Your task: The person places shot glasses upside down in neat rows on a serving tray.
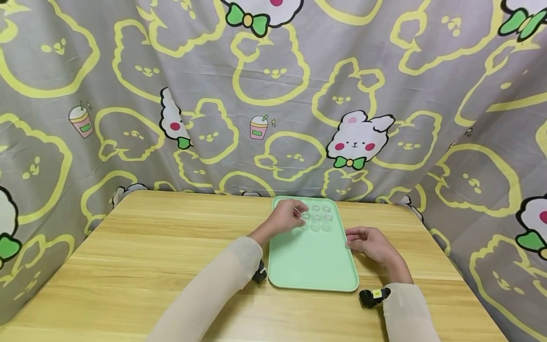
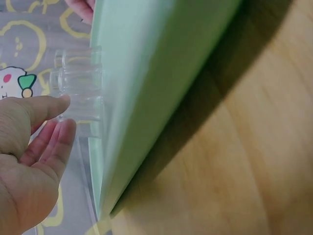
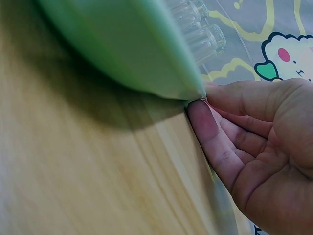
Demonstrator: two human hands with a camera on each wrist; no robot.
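Several small clear jars (image 1: 326, 217) stand grouped in rows at the far end of a pale green tray (image 1: 312, 266). My left hand (image 1: 284, 218) reaches over the tray's left side to the left column of jars. Its thumb and fingertips close around the top of one clear jar (image 2: 84, 105), and glass shows between them in the left wrist view. The fingers partly hide the jars behind. At the tray's right edge, my right hand (image 1: 373, 244) pinches the rim, thumb above and forefinger beneath, as the right wrist view shows.
The tray lies on a wooden table (image 1: 171, 237). A grey curtain (image 1: 205, 71) with yellow cartoon outlines hangs behind the table and at both sides. Black wrist devices (image 1: 372, 298) are worn near both sleeves.
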